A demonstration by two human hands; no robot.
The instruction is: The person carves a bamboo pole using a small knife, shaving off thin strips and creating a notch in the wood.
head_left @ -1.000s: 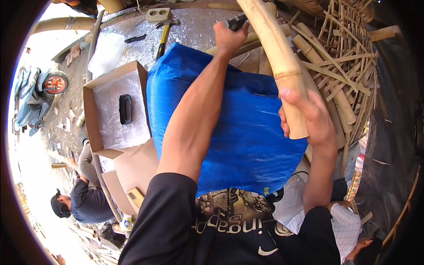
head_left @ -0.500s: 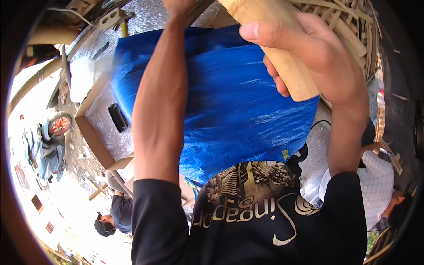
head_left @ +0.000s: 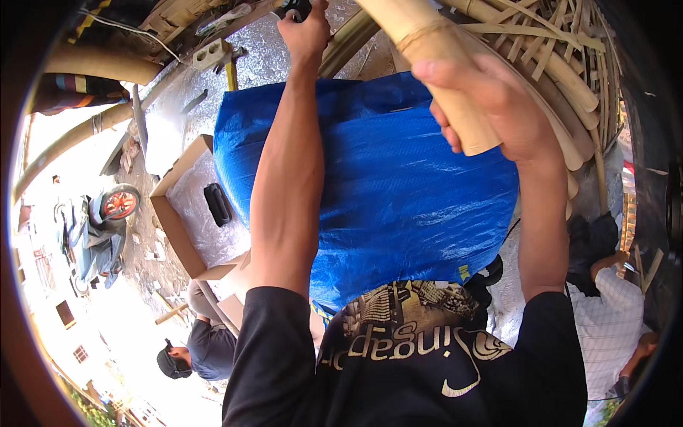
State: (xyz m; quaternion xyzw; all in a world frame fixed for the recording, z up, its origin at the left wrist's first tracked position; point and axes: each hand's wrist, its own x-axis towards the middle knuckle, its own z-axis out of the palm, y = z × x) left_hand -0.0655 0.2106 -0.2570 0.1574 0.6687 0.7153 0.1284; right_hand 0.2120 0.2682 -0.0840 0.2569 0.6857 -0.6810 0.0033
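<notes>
A thick, pale bamboo pole (head_left: 420,32) slants down from the top edge, its cut end toward me. My right hand (head_left: 498,99) is wrapped round the pole near that end, thumb on top. Further off, at the top edge, my left hand (head_left: 306,35) closes round a black object (head_left: 293,8). Its far part is cut off by the frame, so its kind does not show. A blue plastic sheet (head_left: 413,192) lies spread below both arms, in front of my body.
Bamboo poles and split strips (head_left: 548,43) are piled at the far right. On the left stand an open cardboard box (head_left: 167,206) with a black case (head_left: 217,204), a hammer (head_left: 231,71) and a power strip (head_left: 212,54). One person (head_left: 203,349) is at lower left, another (head_left: 612,327) at right.
The view has shifted, so more of my left hand and the black object shows. The bamboo end sits slightly further left in view. Both hands stay closed.
</notes>
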